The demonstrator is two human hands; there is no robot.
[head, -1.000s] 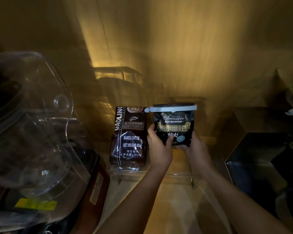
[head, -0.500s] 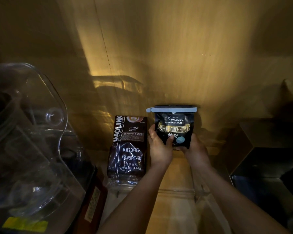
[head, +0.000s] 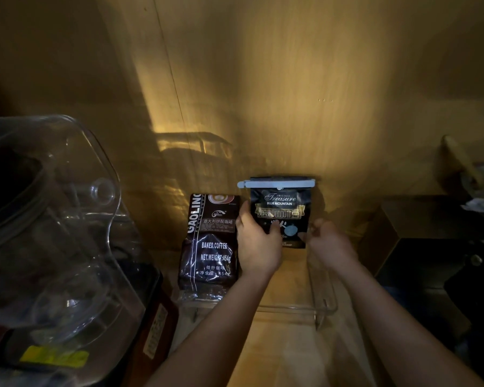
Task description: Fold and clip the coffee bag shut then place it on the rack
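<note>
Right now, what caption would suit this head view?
Left hand steadies the clipped black coffee bag upright on the clear rack; right hand beside it.

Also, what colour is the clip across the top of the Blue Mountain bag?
Pale blue; the clip shows clearly in the head view.

Layout: two coffee bags standing side by side on the rack.
The clipped coffee bag (head: 281, 212) stands upright on the clear rack (head: 323, 305) against the wall (head: 263, 93), just right of the larger bag (head: 210, 247); a blender jar (head: 53, 233) stands far left.
</note>
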